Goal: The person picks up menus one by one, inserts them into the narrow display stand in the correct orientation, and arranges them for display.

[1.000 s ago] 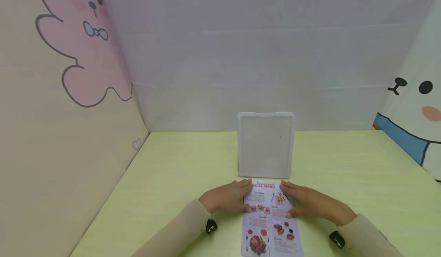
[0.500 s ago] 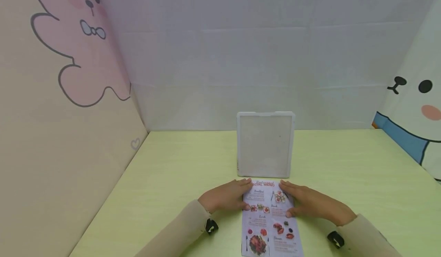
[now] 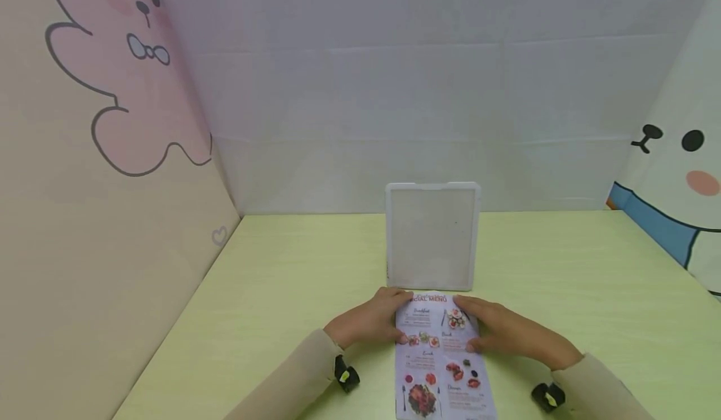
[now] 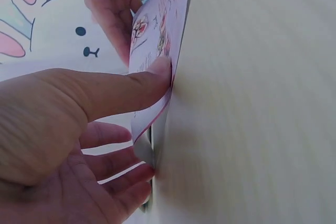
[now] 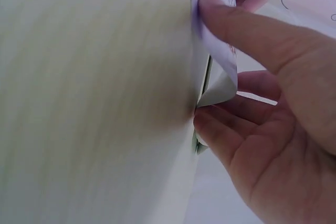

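Special menu sheet (image 3: 445, 370) on counter (image 3: 293, 251), long axis pointing toward white-framed panel (image 3: 432, 238) just beyond. Left hand (image 3: 368, 320) and right hand (image 3: 515, 332), equally near, flank far end, fingers part-curled, holding side edges, thumbs on printed face.

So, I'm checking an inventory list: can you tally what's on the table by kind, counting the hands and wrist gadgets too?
Menu: 1
White-framed panel: 1
Hands: 2 (left hand, right hand)
Black wrist gadgets: 2 (left gadget, right gadget)
Total: 6
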The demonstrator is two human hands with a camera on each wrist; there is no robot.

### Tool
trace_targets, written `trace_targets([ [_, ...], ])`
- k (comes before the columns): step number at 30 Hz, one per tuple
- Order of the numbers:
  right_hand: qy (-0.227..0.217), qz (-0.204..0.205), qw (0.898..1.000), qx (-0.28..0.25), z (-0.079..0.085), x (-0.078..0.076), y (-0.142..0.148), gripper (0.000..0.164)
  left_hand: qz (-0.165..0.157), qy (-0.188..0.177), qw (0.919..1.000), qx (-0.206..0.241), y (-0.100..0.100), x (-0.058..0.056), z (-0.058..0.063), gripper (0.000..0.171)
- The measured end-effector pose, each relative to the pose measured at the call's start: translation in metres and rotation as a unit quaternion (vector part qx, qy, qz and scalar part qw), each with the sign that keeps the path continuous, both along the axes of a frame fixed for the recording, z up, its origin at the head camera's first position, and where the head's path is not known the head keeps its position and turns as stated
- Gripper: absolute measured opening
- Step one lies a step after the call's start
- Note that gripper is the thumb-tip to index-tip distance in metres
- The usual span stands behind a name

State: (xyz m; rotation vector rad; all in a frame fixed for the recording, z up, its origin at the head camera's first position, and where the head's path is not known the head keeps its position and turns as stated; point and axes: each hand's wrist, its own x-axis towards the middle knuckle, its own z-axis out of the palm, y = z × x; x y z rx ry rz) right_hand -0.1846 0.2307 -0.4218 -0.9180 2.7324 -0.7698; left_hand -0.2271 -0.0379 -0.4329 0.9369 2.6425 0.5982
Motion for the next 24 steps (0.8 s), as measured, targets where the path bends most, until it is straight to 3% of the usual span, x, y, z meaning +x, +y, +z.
trace_targets([
  [6,0.033,-0.015,0.999,-0.002,-0.002,-0.001,-0.001,0.074,0.015,-0.01,0.9997,0.014,0.0,-0.001,-0.003,0.082],
  [12,0.032,-0.024,0.999,-0.018,-0.003,-0.003,0.0,0.071,0.027,-0.033,0.9981,0.044,-0.002,-0.004,-0.009,0.078],
  [16,-0.03,-0.045,0.997,-0.058,-0.005,-0.006,0.0,0.068,0.042,-0.065,0.9939,0.079,-0.004,-0.006,-0.012,0.068],
  [20,-0.106,-0.075,0.986,-0.101,-0.009,-0.009,0.001,0.062,0.05,-0.09,0.9893,0.104,-0.007,-0.008,-0.013,0.061],
  [24,-0.126,-0.085,0.981,-0.124,-0.013,-0.011,0.003,0.053,0.052,-0.116,0.984,0.125,-0.008,-0.01,-0.012,0.056],
])
